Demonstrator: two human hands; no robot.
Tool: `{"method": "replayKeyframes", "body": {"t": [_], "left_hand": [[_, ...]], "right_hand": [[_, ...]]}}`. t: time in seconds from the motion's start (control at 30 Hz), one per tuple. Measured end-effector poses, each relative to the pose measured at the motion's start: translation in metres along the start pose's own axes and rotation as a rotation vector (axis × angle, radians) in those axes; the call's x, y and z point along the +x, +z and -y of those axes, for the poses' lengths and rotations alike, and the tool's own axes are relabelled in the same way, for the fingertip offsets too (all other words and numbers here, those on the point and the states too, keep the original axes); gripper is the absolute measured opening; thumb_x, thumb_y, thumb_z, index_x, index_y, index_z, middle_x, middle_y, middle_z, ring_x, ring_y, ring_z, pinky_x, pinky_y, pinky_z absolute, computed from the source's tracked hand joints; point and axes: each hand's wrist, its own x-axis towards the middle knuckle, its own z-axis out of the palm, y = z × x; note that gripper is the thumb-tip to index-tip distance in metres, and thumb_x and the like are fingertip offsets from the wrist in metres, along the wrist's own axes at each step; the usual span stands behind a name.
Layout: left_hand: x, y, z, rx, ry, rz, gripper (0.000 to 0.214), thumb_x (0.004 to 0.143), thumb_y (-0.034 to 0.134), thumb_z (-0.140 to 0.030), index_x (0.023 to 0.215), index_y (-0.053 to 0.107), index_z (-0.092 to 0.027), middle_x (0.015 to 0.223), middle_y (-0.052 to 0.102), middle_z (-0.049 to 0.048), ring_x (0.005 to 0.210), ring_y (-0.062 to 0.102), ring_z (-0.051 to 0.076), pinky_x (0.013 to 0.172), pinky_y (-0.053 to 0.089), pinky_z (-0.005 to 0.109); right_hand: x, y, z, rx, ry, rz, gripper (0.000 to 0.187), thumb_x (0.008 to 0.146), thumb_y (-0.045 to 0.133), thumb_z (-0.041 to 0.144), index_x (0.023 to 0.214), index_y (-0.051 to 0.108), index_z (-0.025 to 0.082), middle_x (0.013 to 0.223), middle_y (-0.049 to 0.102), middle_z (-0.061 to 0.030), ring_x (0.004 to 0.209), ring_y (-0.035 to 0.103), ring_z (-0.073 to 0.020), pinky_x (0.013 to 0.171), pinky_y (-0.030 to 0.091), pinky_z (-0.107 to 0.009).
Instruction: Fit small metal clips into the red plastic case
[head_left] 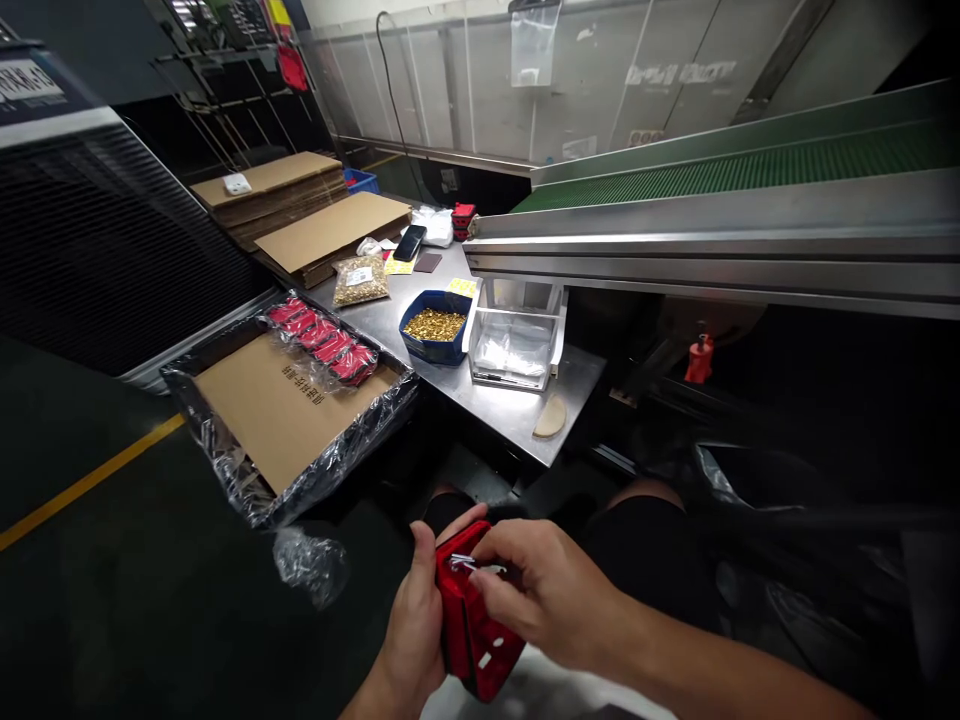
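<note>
Down in front of my lap, my left hand (416, 610) is wrapped around the side of a red plastic housing (487, 640) with a dark edge and small white openings. The housing is held tilted, its upper end facing away from me. My right hand (540, 580) reaches over from the right, thumb and forefinger pinched at a small silvery piece (462, 562) near the housing's upper end. The fingers partly cover this piece, and its exact kind is unclear.
On the metal table (517, 420) stand a blue bin (431, 350) of brass-coloured small parts and a clear box (514, 345) of plastic bags. A plastic-lined carton (247, 400) with wrapped red parts (322, 340) is at left. A green conveyor (720, 165) slopes up at right.
</note>
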Motion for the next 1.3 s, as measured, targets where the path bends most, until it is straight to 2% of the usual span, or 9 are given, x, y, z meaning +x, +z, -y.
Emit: {"method": "replayKeyframes", "body": {"t": [0.13,0.37,0.57,0.77,0.93,1.03,1.13,1.2,1.3], "left_hand": [[-0.002,0.006,-0.004,-0.087,-0.035,0.013,0.081,0.086,0.047,-0.071,0.146,0.039,-0.016,0.121,0.069,0.0188,0.113,0.064,0.037,0.102,0.050,0.053],[-0.003,0.014,-0.005,-0.176,-0.120,0.111,0.074,0.092,0.040,-0.067,0.140,0.047,-0.011,0.115,0.071,0.0192,0.112,0.065,0.037,0.102,0.049,0.051],[-0.004,0.019,-0.003,-0.154,-0.147,0.188,0.070,0.093,0.038,-0.066,0.129,0.058,-0.009,0.107,0.073,0.0176,0.111,0.065,0.036,0.102,0.048,0.049],[-0.004,0.026,-0.003,-0.088,-0.118,0.203,0.064,0.093,0.042,-0.063,0.130,0.057,-0.013,0.106,0.073,0.0150,0.104,0.068,0.033,0.101,0.049,0.048],[-0.004,0.021,-0.004,-0.145,-0.159,0.086,0.064,0.092,0.044,-0.064,0.134,0.053,-0.015,0.108,0.073,0.0151,0.099,0.070,0.033,0.095,0.052,0.049],[-0.003,0.019,-0.005,-0.214,-0.182,0.019,0.064,0.091,0.047,-0.063,0.136,0.051,-0.017,0.108,0.073,0.0147,0.098,0.071,0.033,0.091,0.054,0.049],[0.000,0.025,-0.003,-0.236,-0.159,-0.046,0.067,0.090,0.049,-0.064,0.132,0.054,-0.011,0.105,0.073,0.0185,0.098,0.070,0.035,0.090,0.055,0.049],[0.004,0.031,0.000,-0.228,-0.153,-0.069,0.070,0.089,0.048,-0.065,0.126,0.057,-0.006,0.104,0.073,0.0215,0.102,0.069,0.037,0.091,0.055,0.051],[0.008,0.035,0.008,-0.126,-0.097,-0.172,0.064,0.089,0.051,-0.063,0.122,0.060,-0.009,0.113,0.070,0.0206,0.112,0.064,0.037,0.099,0.052,0.050]], "right_hand": [[-0.002,-0.008,-0.006,-0.122,-0.133,-0.068,0.014,0.090,0.052,0.026,0.093,0.065,0.022,0.079,0.062,0.0012,0.066,0.052,-0.0101,0.060,0.039,-0.024],[0.003,-0.010,-0.014,-0.489,-0.558,-0.172,0.019,0.093,0.053,0.026,0.109,0.060,0.018,0.092,0.064,-0.0045,0.079,0.055,-0.0152,0.068,0.041,-0.030],[0.005,-0.011,-0.011,-0.576,-0.628,-0.174,0.020,0.096,0.051,0.025,0.111,0.060,0.016,0.096,0.067,-0.0050,0.078,0.054,-0.0160,0.067,0.042,-0.032],[0.007,-0.017,-0.017,-0.707,-0.701,-0.108,0.016,0.096,0.045,0.014,0.100,0.060,0.014,0.083,0.063,-0.0046,0.067,0.049,-0.0158,0.058,0.038,-0.034],[-0.006,-0.027,-0.019,-0.468,-0.644,-0.230,0.027,0.093,0.054,0.016,0.120,0.054,0.018,0.092,0.067,-0.0053,0.076,0.058,-0.0151,0.065,0.046,-0.030],[-0.019,-0.016,-0.021,-0.363,-0.586,-0.319,0.033,0.090,0.060,0.023,0.122,0.052,0.019,0.102,0.067,-0.0089,0.087,0.062,-0.0188,0.075,0.051,-0.034],[-0.027,0.006,-0.025,-0.352,-0.732,-0.339,0.029,0.094,0.052,0.030,0.119,0.050,0.017,0.097,0.070,-0.0099,0.085,0.063,-0.0207,0.078,0.051,-0.039],[-0.029,0.017,-0.028,-0.307,-0.808,-0.333,0.025,0.095,0.049,0.034,0.114,0.050,0.019,0.082,0.069,-0.0050,0.074,0.063,-0.0185,0.076,0.052,-0.038],[-0.027,0.022,-0.029,-0.124,-0.604,-0.445,0.021,0.091,0.053,0.036,0.109,0.055,0.025,0.078,0.065,-0.0021,0.070,0.061,-0.0174,0.068,0.051,-0.032]]}}
